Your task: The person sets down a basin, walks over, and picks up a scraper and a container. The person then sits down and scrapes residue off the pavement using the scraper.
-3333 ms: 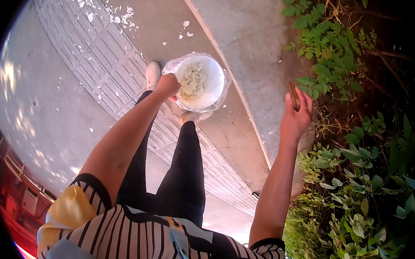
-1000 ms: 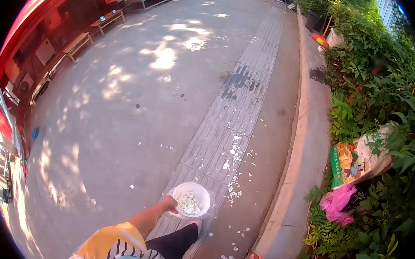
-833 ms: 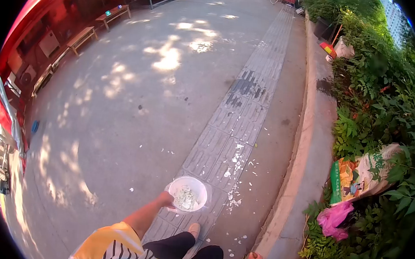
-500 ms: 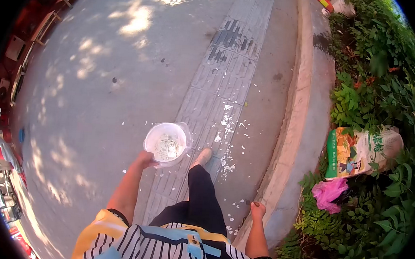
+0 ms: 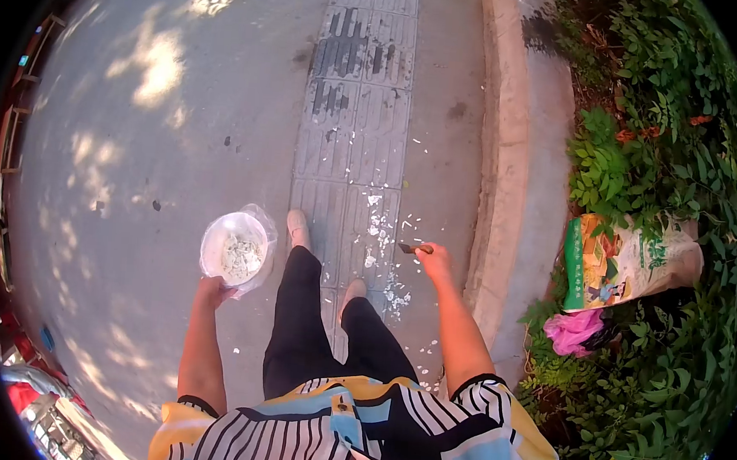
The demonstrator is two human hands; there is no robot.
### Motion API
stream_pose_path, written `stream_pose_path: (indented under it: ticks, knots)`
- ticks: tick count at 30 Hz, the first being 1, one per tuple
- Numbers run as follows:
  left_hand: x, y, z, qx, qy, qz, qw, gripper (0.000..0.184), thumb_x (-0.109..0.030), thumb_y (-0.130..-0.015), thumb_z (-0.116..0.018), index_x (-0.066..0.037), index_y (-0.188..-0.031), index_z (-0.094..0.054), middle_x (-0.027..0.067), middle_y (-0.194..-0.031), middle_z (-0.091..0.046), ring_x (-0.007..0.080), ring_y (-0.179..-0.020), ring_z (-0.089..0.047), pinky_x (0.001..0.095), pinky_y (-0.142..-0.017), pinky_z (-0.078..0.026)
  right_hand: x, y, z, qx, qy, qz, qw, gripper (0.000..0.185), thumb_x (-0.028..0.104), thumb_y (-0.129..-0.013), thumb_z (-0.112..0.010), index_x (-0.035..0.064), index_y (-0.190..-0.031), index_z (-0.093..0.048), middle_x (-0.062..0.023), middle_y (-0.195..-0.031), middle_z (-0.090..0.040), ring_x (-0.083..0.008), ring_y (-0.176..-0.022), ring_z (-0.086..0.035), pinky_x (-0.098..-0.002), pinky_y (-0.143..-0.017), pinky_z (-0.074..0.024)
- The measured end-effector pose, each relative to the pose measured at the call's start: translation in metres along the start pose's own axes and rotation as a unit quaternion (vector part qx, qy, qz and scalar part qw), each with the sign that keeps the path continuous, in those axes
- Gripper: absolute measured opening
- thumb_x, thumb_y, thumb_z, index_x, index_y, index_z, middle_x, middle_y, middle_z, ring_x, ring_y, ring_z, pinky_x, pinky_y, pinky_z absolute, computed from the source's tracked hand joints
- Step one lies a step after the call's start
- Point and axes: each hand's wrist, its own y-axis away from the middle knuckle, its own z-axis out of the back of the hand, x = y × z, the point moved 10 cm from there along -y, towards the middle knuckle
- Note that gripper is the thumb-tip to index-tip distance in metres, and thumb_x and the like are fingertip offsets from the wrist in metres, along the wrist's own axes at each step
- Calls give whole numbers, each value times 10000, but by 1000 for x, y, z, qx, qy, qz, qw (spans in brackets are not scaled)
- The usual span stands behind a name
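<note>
Ref. pt. for all locations: grooved strip [image 5: 350, 156]. Far L of strip, a small blue item [image 5: 47, 338] is seen on the pavement; type cannot be told.

L of strip, the bowl [image 5: 234, 249] is held by L hand [image 5: 213, 291]. Fingers are closed at the near side of the bowl, which lies just beyond them; exact finger placement is partly hidden. The bowl is white, w/ a clear plastic bag [image 5: 268, 223] around it, & whitish flaky matl. [image 5: 241, 257] inside.

At L edge of strip, L shoe [image 5: 298, 228] is placed; R shoe [image 5: 353, 296] is placed on strip, nearer the torso. White flakes [image 5: 375, 218] are scattered on R half of strip & on the ground R of it.

Just R of strip, the scraper [image 5: 418, 249] is gripped by R hand [image 5: 437, 260]. Fingers are wrapped round the handle; the dark blade is projected L from them, toward strip edge. Blade ht. above ground cannot be told.

Farther R of strip, a raised kerb [image 5: 505, 154] is seen, then a pink bag [image 5: 573, 331] & a printed sack [image 5: 635, 264] amid green plants [image 5: 666, 379].
</note>
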Motion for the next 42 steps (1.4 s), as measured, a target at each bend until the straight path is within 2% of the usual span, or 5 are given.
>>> stream_pose_path:
  ticks: [13, 23, 29, 38, 42]
  knots:
    - [-361, -27, -301, 109, -335, -127, 927, 392, 53, -701, -417, 190, -1061, -489, 275, -912, -597, 350, -706, -654, 360, -498, -595, -56, -50, -5, -131, -59, -225, 964, 264, 253, -714, -725, 39, -863, -686, -89, -698, -656, -199, -669, -632, -334, -636, -496]
    - [-435, -76, -606, 182, -493, -147, 838, 305, 43, -739, -452, 194, -994, -526, 268, -884, -607, 334, -642, -648, 362, -524, -601, -36, -158, 31, -190, -196, -285, 919, 243, 183, -683, -720, 0, -833, -664, -111, -697, -646, -189, -658, -648, -311, -617, -506]
    - [-396, -117, -752, 226, -573, -124, 778, 302, 27, -745, -485, 195, -994, -517, 273, -854, -602, 337, -646, -653, 342, -498, -595, -42, -138, -36, -190, -441, -415, 773, 208, 142, -714, -703, -17, -837, -651, -74, -679, -643, -140, -549, -628, -265, -514, -497]
    - [-255, -140, -926, 219, -810, -195, 509, 405, 46, -736, -498, 109, -1136, -488, 237, -1059, -574, 333, -795, -664, 362, -527, -612, 50, -121, -188, -269, -749, -513, 321, 186, 142, -840, -657, 2, -952, -605, -79, -776, -663, -144, -596, -629, -245, -537, -512]
    - [-153, -173, -937, 302, -765, -123, 555, 411, 43, -753, -515, 123, -1154, -476, 228, -1062, -563, 331, -805, -654, 373, -552, -620, 92, -158, -224, -255, -789, -490, 268, 183, 162, -861, -634, 9, -959, -606, -85, -812, -665, -142, -629, -632, -254, -578, -527]
